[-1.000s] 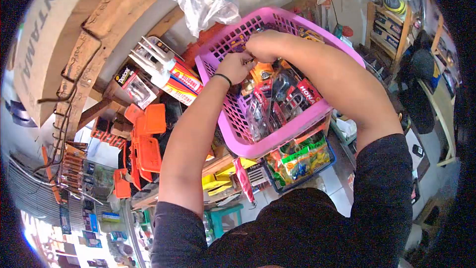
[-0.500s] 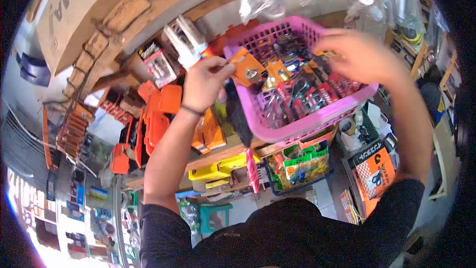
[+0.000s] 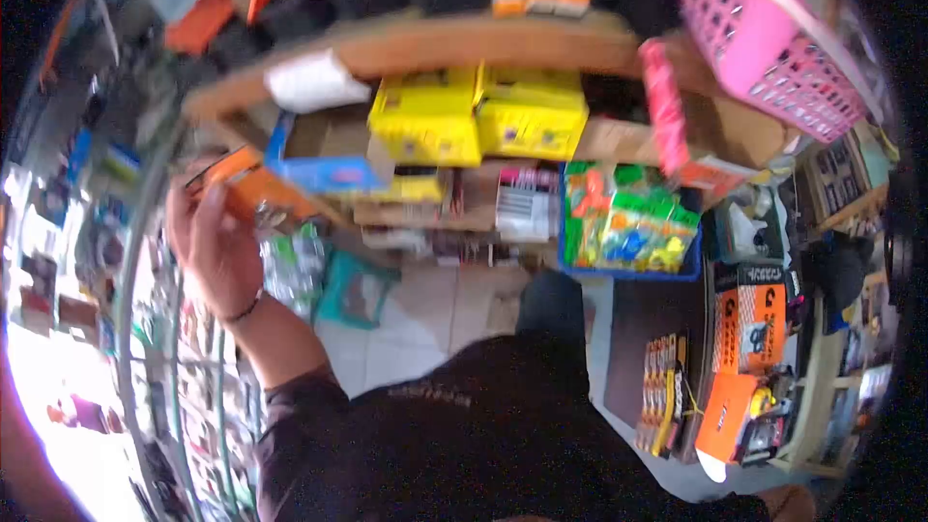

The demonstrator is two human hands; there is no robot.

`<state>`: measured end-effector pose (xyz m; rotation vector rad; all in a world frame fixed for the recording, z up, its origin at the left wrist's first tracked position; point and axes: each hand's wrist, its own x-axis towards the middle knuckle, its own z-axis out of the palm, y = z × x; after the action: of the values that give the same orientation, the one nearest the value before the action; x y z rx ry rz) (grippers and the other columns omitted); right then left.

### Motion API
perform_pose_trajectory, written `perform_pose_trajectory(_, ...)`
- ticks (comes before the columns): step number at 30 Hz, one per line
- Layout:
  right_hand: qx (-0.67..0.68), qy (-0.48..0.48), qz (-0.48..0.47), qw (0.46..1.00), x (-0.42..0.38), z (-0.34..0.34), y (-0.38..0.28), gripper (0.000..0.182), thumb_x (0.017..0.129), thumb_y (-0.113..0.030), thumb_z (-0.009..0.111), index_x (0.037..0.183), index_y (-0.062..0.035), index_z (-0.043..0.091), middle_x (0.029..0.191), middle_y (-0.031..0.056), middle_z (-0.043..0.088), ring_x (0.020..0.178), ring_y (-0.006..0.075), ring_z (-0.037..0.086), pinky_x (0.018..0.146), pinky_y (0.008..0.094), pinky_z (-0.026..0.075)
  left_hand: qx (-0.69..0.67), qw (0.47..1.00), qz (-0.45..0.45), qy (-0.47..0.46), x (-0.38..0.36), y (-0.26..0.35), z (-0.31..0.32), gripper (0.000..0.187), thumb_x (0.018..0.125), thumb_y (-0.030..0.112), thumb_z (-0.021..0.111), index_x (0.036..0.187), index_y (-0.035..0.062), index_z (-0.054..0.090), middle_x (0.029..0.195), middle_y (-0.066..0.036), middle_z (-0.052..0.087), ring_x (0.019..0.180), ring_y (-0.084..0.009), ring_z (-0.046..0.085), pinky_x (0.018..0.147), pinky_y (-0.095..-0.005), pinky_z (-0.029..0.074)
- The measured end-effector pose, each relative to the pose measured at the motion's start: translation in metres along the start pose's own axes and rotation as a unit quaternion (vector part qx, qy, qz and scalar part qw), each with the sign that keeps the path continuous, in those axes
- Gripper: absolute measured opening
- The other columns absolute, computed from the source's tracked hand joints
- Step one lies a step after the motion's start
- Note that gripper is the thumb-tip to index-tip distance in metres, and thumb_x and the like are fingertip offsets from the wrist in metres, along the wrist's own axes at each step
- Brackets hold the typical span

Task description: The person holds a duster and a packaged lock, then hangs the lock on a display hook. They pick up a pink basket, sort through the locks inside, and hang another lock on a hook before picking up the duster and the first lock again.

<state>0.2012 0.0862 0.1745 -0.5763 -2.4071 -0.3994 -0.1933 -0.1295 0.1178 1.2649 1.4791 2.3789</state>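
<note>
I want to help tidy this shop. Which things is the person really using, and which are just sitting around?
In use:
left hand
orange card pack, gripped in that hand

Just sitting around:
pink basket on the wooden shelf
yellow boxes
blue crate of green packets
orange boxes on the floor

The right hand is out of view.

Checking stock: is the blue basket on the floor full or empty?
Full: the blue basket is packed with green and orange packets.

I see a wooden shelf carrying two yellow boxes beneath its edge and a pink basket at its right end. On the tiled floor stands a blue crate of green packets.
</note>
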Motion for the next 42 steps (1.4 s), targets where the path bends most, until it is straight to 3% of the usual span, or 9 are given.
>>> perform_pose_trajectory(1, 0.01, -0.017, -0.01, 1.0, -0.002, 0.005, -0.015, 0.023, 0.073, -0.012, 0.051, 0.093, -0.0018, 0.056, 0.089, 0.0118, 0.056, 0.085, 0.0218, 0.054, 0.078, 0.0317, 0.043, -0.061, 0.995, -0.067, -0.044, -0.019, -0.006, -0.017, 0.019, 0.082, 0.007, 0.048, 0.098, -0.0034, 0.048, 0.089, -0.008, 0.054, 0.082, -0.0131, 0.052, 0.072, -0.0262, 0.043)
perform_pose_trajectory(3, 0.012, -0.024, -0.037, 0.999, 0.006, 0.001, -0.039, 0.023, 0.073, -0.013, 0.051, 0.093, -0.0018, 0.056, 0.089, 0.0118, 0.056, 0.085, 0.0217, 0.054, 0.078, 0.0316, 0.043, -0.018, 0.991, -0.112, 0.075, -0.046, -0.029, -0.057, 0.016, 0.082, 0.005, 0.048, 0.097, -0.0023, 0.048, 0.086, -0.007, 0.055, 0.08, -0.0121, 0.053, 0.072, -0.0257, 0.043)
perform_pose_trajectory(4, 0.012, -0.019, -0.048, 0.999, 0.012, -0.002, -0.049, 0.023, 0.073, -0.013, 0.05, 0.093, -0.0017, 0.056, 0.089, 0.0118, 0.056, 0.085, 0.0217, 0.054, 0.078, 0.0315, 0.043, -0.105, 0.984, -0.129, 0.067, -0.056, -0.019, -0.062, 0.01, 0.082, 0.002, 0.047, 0.092, -0.0015, 0.048, 0.086, -0.007, 0.055, 0.078, -0.012, 0.053, 0.072, -0.0247, 0.042)
perform_pose_trajectory(11, 0.012, 0.04, -0.069, 0.997, 0.023, -0.012, -0.109, 0.023, 0.074, -0.015, 0.049, 0.092, -0.0016, 0.055, 0.089, 0.0117, 0.055, 0.084, 0.0214, 0.054, 0.077, 0.0312, 0.043, -0.042, 0.988, -0.111, 0.102, -0.087, 0.0, -0.16, 0.005, 0.083, 0.004, 0.047, 0.087, 0.0004, 0.048, 0.084, -0.006, 0.056, 0.077, -0.01, 0.053, 0.07, -0.0223, 0.042)
perform_pose_trajectory(17, -0.051, 0.067, -0.017, 0.996, -0.004, -0.037, -0.145, 0.024, 0.075, -0.016, 0.048, 0.092, -0.0015, 0.055, 0.089, 0.0117, 0.055, 0.083, 0.0211, 0.054, 0.077, 0.0309, 0.043, -0.045, 0.984, -0.119, 0.127, -0.083, -0.001, -0.165, 0.005, 0.084, 0.003, 0.048, 0.079, 0.0034, 0.045, 0.077, -0.004, 0.053, 0.073, -0.0076, 0.052, 0.066, -0.0203, 0.04)
perform_pose_trajectory(25, -0.123, 0.098, 0.048, 0.986, -0.039, -0.062, -0.173, 0.024, 0.077, -0.018, 0.046, 0.092, -0.0014, 0.055, 0.088, 0.0117, 0.055, 0.083, 0.0207, 0.054, 0.076, 0.0305, 0.043, -0.119, 0.976, -0.154, 0.098, -0.081, -0.023, -0.175, 0.005, 0.083, 0.004, 0.049, 0.088, 0.0027, 0.049, 0.086, -0.007, 0.058, 0.079, -0.0113, 0.056, 0.068, -0.0221, 0.044)
perform_pose_trajectory(29, -0.155, 0.131, 0.064, 0.977, -0.044, -0.065, -0.178, 0.025, 0.077, -0.019, 0.045, 0.091, -0.0013, 0.055, 0.088, 0.0117, 0.055, 0.082, 0.0206, 0.054, 0.076, 0.0304, 0.043, -0.085, 0.978, -0.157, 0.11, -0.077, -0.027, -0.17, 0.005, 0.084, 0.005, 0.048, 0.088, 0.0017, 0.049, 0.086, -0.007, 0.058, 0.08, -0.0122, 0.056, 0.069, -0.0229, 0.044)
perform_pose_trajectory(35, -0.169, 0.219, 0.042, 0.96, -0.031, -0.05, -0.171, 0.026, 0.078, -0.021, 0.044, 0.091, -0.0012, 0.055, 0.088, 0.0117, 0.054, 0.081, 0.0203, 0.054, 0.075, 0.0301, 0.043, -0.095, 0.98, -0.15, 0.093, -0.09, -0.036, -0.163, 0.011, 0.084, 0.006, 0.048, 0.093, -0.0006, 0.049, 0.089, -0.009, 0.056, 0.078, -0.011, 0.055, 0.069, -0.0224, 0.043)
perform_pose_trajectory(42, -0.232, 0.274, 0.008, 0.933, -0.045, -0.087, -0.16, 0.027, 0.08, -0.022, 0.043, 0.091, -0.0011, 0.055, 0.088, 0.0117, 0.054, 0.081, 0.02, 0.055, 0.075, 0.0297, 0.043, -0.124, 0.965, -0.213, 0.092, -0.116, -0.039, -0.122, 0.008, 0.083, 0.008, 0.046, 0.087, 0.0001, 0.047, 0.078, -0.005, 0.051, 0.073, -0.0125, 0.053, 0.065, -0.0241, 0.044)
